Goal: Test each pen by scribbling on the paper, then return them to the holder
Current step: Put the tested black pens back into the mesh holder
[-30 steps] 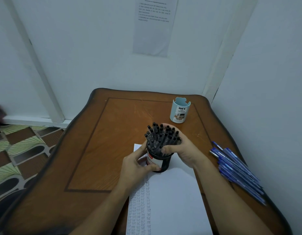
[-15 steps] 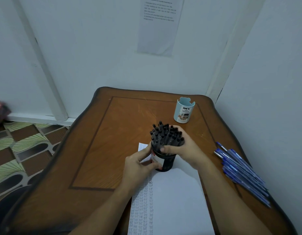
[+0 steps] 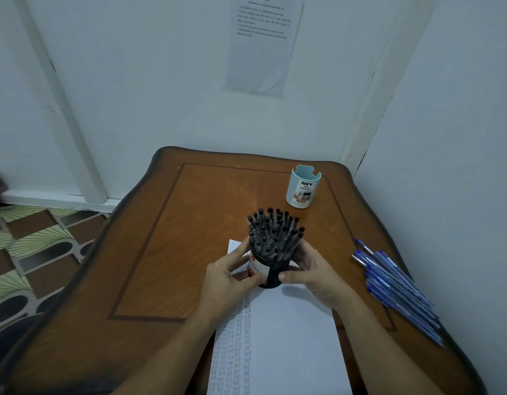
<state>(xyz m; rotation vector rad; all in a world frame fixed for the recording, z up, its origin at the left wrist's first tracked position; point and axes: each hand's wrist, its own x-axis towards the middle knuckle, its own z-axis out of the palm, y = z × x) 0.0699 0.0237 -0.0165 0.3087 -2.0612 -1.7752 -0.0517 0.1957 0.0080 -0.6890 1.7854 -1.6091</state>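
Since a second ago the right hand (image 3: 315,276) has dropped from the pen tops to the side of the black holder (image 3: 271,270), thumb across its front and fingers curled behind. The left hand (image 3: 229,276) grips the labelled side, thumb and fingers wrapped round it. Packed with black pens (image 3: 275,232), the holder sits on the far end of the paper (image 3: 292,337), which runs to the 6 o'clock edge of the brown wooden table (image 3: 167,252) with rows of scribbles down its left margin. Blue pens (image 3: 397,289) lie heaped at 4 o'clock and a pale blue organiser (image 3: 303,191) stands at 1 o'clock. A printed sheet (image 3: 263,44) hangs on the white wall (image 3: 161,81) at 12 o'clock. Patterned floor (image 3: 33,243) shows at 9 o'clock.
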